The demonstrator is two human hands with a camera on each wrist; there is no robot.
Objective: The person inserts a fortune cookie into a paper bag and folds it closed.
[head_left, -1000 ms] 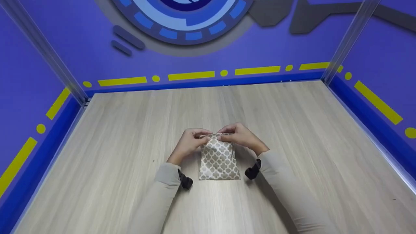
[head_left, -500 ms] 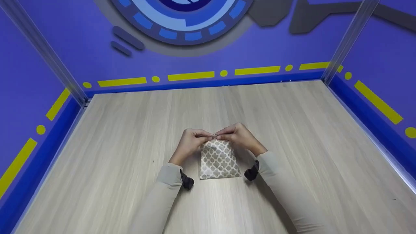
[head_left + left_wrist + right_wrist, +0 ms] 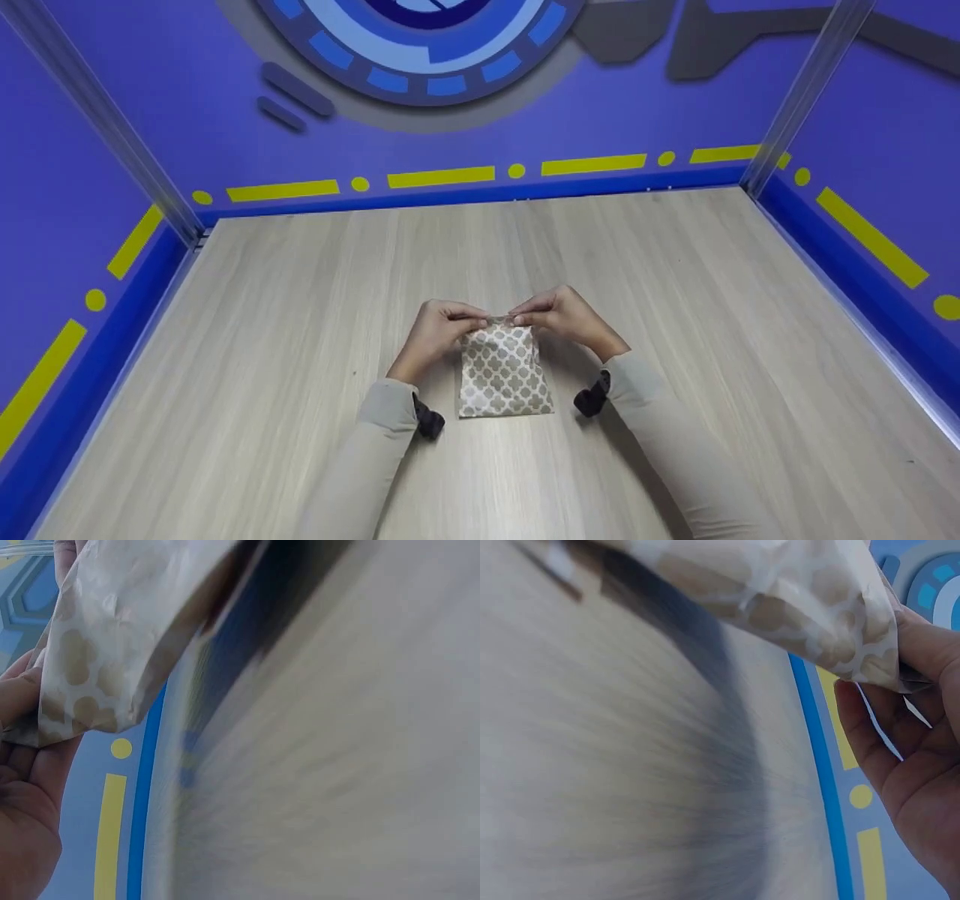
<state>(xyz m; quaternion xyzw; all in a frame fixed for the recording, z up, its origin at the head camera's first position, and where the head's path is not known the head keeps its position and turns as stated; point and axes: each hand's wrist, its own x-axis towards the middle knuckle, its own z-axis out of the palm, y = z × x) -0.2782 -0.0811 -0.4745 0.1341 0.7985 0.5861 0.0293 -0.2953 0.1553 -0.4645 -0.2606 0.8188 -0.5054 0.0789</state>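
A small paper bag (image 3: 504, 371) with a tan and white lattice pattern lies in the middle of the table, its top edge raised between both hands. My left hand (image 3: 439, 330) pinches the top edge at its left part, thumb on the near side. On the right part of that edge, my right hand (image 3: 568, 319) pinches with thumb and fingertips. The left wrist view has the bag (image 3: 97, 652) gripped at a corner by the left hand (image 3: 30, 795). In the right wrist view, thumb and fingers of the right hand (image 3: 922, 765) hold another corner of the bag (image 3: 795, 600).
The wood-grain table (image 3: 300, 277) spreads around the bag on all sides. Blue-purple panels with yellow marks (image 3: 442, 175) stand along its back and sides. Black wrist cameras (image 3: 430, 421) hang below each wrist, beside the bag.
Both hands keep hold of the bag's top. They came together at its middle half a second ago; now the right hand has shifted right, widening the gap, and the top edge appears folded down slightly.
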